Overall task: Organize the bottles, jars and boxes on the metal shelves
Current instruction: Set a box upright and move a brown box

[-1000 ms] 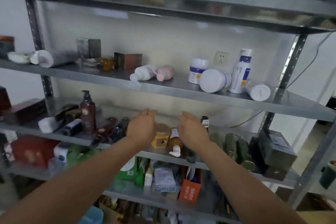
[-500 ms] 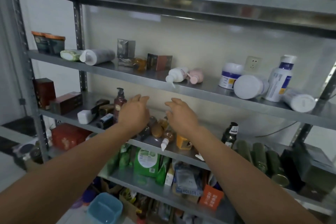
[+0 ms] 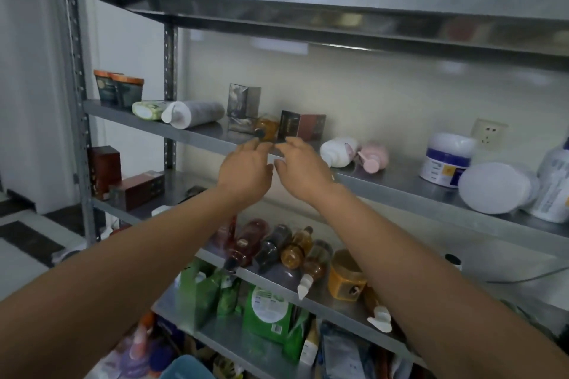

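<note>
My left hand and my right hand are raised side by side at the front edge of the middle metal shelf, fingers relaxed and holding nothing. Just beyond the fingertips lie an amber bottle on its side and a dark brown box. A silver box stands behind them. A white tube and a green-white tube lie to the left. A white bottle and a pink bottle lie to the right.
White jars and a tipped white tub sit at the shelf's right. Two dark jars stand at its left end. The lower shelf holds several amber and dark bottles, an orange jar and brown boxes. Green pouches stand below.
Both hands have risen from the lower shelf to the middle shelf's edge, near the amber bottle and brown box. The view has shifted left and closer.
</note>
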